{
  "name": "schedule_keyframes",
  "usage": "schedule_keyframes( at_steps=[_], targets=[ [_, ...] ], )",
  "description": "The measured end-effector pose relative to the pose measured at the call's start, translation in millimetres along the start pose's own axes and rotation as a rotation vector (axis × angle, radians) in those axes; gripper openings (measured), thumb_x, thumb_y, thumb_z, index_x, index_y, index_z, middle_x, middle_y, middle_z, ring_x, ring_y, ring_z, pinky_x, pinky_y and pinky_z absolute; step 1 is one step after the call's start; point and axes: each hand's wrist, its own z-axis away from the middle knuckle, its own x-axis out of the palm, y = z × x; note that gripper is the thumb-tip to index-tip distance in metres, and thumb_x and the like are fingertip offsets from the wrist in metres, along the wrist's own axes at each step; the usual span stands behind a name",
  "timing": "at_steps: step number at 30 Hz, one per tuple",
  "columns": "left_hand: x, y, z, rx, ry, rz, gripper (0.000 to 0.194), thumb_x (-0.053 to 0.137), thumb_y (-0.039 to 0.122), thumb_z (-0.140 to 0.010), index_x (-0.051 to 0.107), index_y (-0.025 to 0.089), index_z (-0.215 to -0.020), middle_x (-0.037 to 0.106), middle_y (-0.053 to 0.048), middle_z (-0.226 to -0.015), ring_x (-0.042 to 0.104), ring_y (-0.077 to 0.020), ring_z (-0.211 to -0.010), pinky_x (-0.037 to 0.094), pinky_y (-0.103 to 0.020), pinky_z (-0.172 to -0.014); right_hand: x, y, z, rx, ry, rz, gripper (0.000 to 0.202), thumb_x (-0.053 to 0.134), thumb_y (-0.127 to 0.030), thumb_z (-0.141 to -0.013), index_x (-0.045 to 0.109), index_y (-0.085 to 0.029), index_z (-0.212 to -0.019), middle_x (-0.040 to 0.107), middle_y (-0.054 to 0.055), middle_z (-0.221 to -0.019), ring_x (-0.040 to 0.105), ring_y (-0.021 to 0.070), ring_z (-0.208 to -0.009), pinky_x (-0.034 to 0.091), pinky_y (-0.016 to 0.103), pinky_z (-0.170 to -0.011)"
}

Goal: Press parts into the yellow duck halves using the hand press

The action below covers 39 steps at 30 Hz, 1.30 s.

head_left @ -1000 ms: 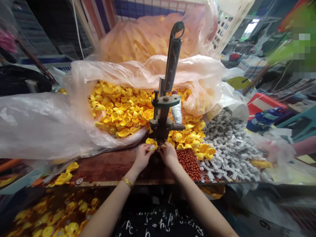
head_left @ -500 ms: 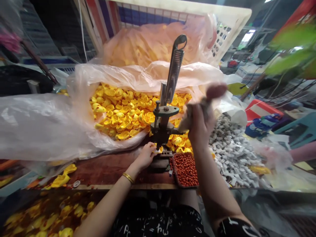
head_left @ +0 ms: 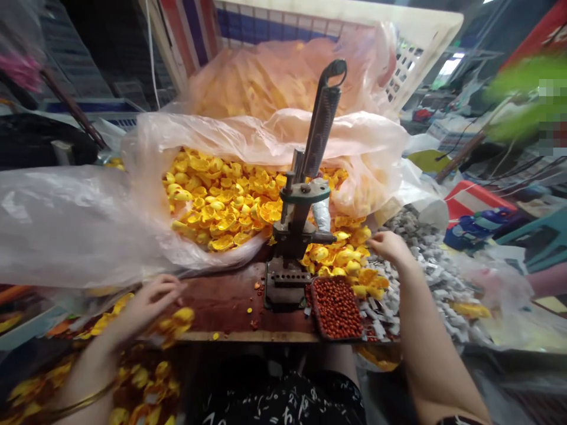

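Note:
The hand press (head_left: 295,230) stands upright on the red-brown table, and no hand touches it. Its lever rises to the right, with a wrapped handle (head_left: 322,213) pointing down beside the column. At the table's left, my left hand (head_left: 162,298) has its fingers apart, and a blurred yellow piece (head_left: 181,319) is just below them, not held. My right hand (head_left: 390,247) is at the right edge of the yellow shells (head_left: 348,255), its fingertips pinched together against a yellow piece. The tray of small red parts (head_left: 337,308) sits right of the press base.
Behind the press lies an open plastic bag (head_left: 248,139) of yellow shells. Grey-white parts (head_left: 443,295) are heaped at the right. More yellow pieces (head_left: 146,378) lie below the table's front left edge. Another person's arm (head_left: 549,274) shows at the far right.
My left hand has left the press base and moved left, opening. My right hand has let go of the lever handle and come down to the yellow shells. The lever handle now hangs beside the column.

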Motion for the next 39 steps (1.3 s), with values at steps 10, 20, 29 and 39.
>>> schedule_keyframes(
  at_steps=[10, 20, 29, 39],
  targets=[
    [83.1, 23.8, -92.0, -0.163, 0.281, -0.534, 0.032, 0.052, 0.030, -0.080, 0.063, 0.017, -0.107, 0.050, -0.016, -0.111, 0.053, -0.0344, -0.104, 0.038, -0.051, -0.092, 34.3, 44.7, 5.0, 0.160, -0.251, 0.098, 0.011, 0.065, -0.012, -0.061, 0.074, -0.011, -0.067, 0.069, 0.007, -0.063, 0.064, 0.0166, -0.064, 0.042, 0.020, -0.057],
    [82.6, 16.6, -41.7, 0.082, 0.508, -0.312, 0.015, 0.062, 0.031, -0.072, 0.058, 0.019, -0.079, 0.046, -0.006, -0.090, 0.054, -0.0256, -0.092, 0.045, -0.038, -0.089, 16.4, 45.5, 37.8, 0.178, 0.145, 0.041, 0.024, 0.060, -0.030, -0.076, 0.072, -0.012, -0.085, 0.071, 0.017, -0.089, 0.065, 0.0259, -0.084, 0.047, 0.031, -0.071],
    [161.9, 71.8, 21.4, 0.338, 0.226, 0.066, 0.036, 0.051, 0.005, -0.071, 0.048, 0.022, -0.102, 0.055, -0.006, -0.103, 0.057, -0.0213, -0.101, 0.046, -0.035, -0.091, 104.8, -110.9, 179.8, -0.592, -0.141, -0.666, 0.005, 0.063, -0.019, -0.079, 0.066, -0.018, -0.084, 0.065, 0.005, -0.082, 0.061, 0.0162, -0.074, 0.051, 0.027, -0.067],
    [166.8, 71.7, 28.9, 0.437, 0.282, 0.046, 0.031, 0.053, 0.011, -0.080, 0.047, 0.023, -0.108, 0.059, -0.008, -0.107, 0.059, -0.0219, -0.104, 0.049, -0.035, -0.091, 104.7, -119.1, 198.2, -0.787, -0.001, -0.307, 0.014, 0.056, -0.011, -0.084, 0.066, -0.019, -0.088, 0.057, 0.008, -0.093, 0.050, 0.0204, -0.087, 0.048, 0.030, -0.076]
  ],
)
